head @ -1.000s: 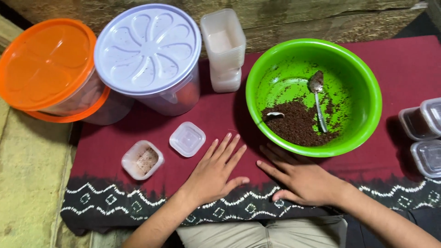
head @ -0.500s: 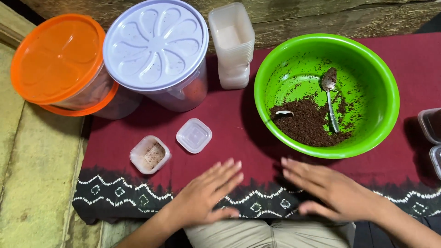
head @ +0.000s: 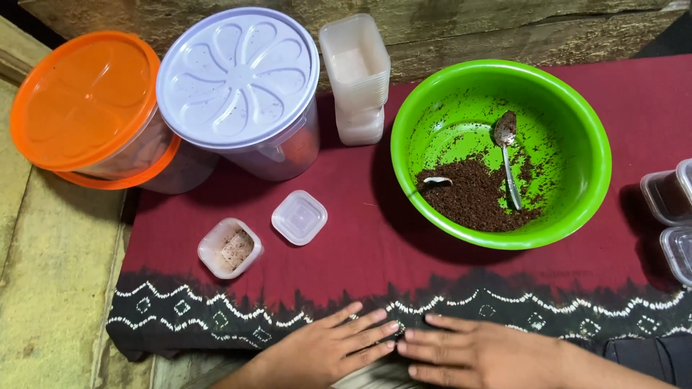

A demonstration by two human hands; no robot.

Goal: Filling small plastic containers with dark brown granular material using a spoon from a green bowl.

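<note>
Both hands lie flat and open, palms down and holding nothing, on the dark patterned border of the maroon cloth (head: 375,238), well below the green bowl (head: 577,130): the left hand (head: 328,353) sits below and to the left of the bowl, the right hand (head: 476,353) more nearly straight under it, and their fingertips almost meet, with only a thin gap between them. The green bowl stands on the cloth above the hands and holds a heap of dark brown crumbly powder (head: 472,198) at its lower side, with specks of it scattered up the inner wall. A metal spoon (head: 507,155) lies inside the bowl, its head toward the far rim and its handle running down into the powder; a small pale piece (head: 436,181) rests at the left edge of the heap. To the left of the bowl, and nearest to the left hand, sits a small open square container (head: 229,248) with a little brownish powder in it, and just beside that a small clear square lid (head: 298,217). Further left of the bowl, at the back, stands a tall tub with a pale lilac lid (head: 238,75), and beyond it a tub with an orange lid (head: 83,97). Between the lilac-lidded tub and the bowl a stack of small clear containers (head: 357,72) lies against the wooden wall (head: 504,29). At the right of the bowl, at the frame's edge, two filled small containers (head: 670,194) are partly cut off
</note>
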